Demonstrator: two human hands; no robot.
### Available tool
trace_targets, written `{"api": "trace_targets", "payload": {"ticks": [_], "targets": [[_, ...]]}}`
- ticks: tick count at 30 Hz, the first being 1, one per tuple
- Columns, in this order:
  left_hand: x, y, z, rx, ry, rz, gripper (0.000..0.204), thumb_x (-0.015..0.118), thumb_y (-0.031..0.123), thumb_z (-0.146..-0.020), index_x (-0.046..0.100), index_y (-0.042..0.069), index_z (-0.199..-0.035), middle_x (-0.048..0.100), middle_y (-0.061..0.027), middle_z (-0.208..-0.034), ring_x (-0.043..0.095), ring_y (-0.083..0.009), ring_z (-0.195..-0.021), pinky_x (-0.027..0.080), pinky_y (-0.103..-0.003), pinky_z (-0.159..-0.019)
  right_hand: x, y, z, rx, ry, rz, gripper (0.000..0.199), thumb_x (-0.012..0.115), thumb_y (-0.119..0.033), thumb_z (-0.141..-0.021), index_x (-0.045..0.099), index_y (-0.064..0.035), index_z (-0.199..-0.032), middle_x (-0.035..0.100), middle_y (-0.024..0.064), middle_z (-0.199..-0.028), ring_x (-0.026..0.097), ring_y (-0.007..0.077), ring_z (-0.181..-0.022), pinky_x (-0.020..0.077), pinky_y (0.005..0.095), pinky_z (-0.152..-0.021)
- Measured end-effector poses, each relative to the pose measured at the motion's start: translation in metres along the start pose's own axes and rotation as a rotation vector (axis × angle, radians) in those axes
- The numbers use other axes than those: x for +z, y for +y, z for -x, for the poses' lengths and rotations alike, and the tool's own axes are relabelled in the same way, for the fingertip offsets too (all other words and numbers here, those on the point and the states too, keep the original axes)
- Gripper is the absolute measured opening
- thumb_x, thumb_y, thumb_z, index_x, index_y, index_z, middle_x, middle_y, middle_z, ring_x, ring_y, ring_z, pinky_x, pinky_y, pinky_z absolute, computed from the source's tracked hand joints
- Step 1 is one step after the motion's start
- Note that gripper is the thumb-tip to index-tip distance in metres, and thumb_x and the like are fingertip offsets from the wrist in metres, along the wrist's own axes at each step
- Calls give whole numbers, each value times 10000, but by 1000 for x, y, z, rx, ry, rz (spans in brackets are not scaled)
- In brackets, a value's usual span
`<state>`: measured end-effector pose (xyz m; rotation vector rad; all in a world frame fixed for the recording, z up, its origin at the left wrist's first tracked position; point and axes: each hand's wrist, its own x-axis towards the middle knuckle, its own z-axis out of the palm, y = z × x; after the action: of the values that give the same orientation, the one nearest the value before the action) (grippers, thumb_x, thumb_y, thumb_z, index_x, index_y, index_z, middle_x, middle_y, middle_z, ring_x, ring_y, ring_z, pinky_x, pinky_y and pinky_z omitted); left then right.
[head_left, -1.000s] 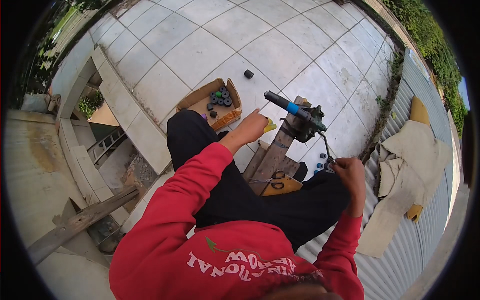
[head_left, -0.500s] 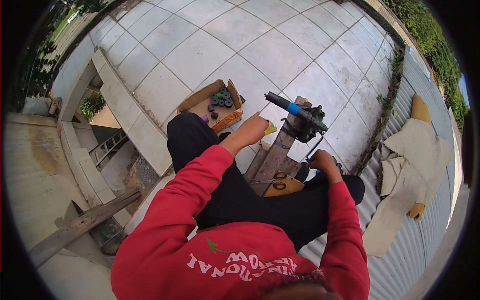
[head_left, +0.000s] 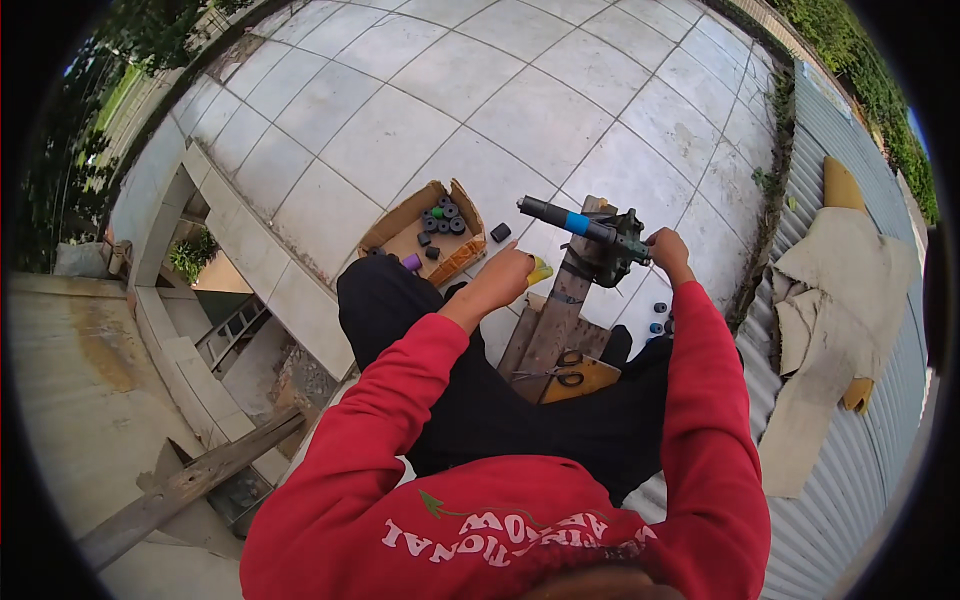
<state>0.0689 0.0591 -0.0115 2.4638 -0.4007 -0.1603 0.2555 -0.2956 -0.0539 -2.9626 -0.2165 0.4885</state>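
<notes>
A dark green hand-cranked machine (head_left: 622, 250) is fixed to an upright-sloping wooden plank (head_left: 558, 315) in front of me. From it a black spindle with a blue band (head_left: 560, 216) points to the left. My right hand (head_left: 670, 252) is closed at the machine's right side, on its crank handle, which the fingers mostly hide. My left hand (head_left: 503, 277) is closed round a small yellow piece (head_left: 540, 270), too small to name, just below the spindle and left of the plank. Its index finger points forward.
A cardboard box (head_left: 468, 245) of dark rolls stands beyond my left knee, one black roll (head_left: 501, 232) beside it. Scissors (head_left: 568, 368) lie on the plank's base. Small rolls (head_left: 657, 327) sit by my right leg. Beige cloth (head_left: 825, 290) hangs over corrugated metal (head_left: 880, 370) at right.
My right hand has moved up and forward with the crank, from below the machine to its right side. My left hand keeps hold of the yellow piece. The view has shifted slightly.
</notes>
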Motion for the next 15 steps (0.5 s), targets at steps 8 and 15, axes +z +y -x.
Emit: {"api": "trace_targets", "payload": {"ticks": [8, 15], "targets": [[9, -10, 1, 67, 55, -49, 104, 569, -15, -808, 670, -8, -787, 662, -242, -783, 653, -440, -819, 385, -537, -1152, -93, -15, -8, -5, 206, -23, 184, 802, -255, -786, 823, -146, -933, 766, 118, -887, 732, 324, -844, 571, 430, -733], [-3, 2, -2, -23, -37, 7, 129, 596, 53, -881, 685, -6, -809, 665, -231, -787, 651, -441, -819, 366, -529, -1166, -148, -21, 40, -34, 353, -68, 185, 773, -268, -822, 812, -137, -946, 752, 127, -877, 717, 340, -827, 550, 430, -705]]}}
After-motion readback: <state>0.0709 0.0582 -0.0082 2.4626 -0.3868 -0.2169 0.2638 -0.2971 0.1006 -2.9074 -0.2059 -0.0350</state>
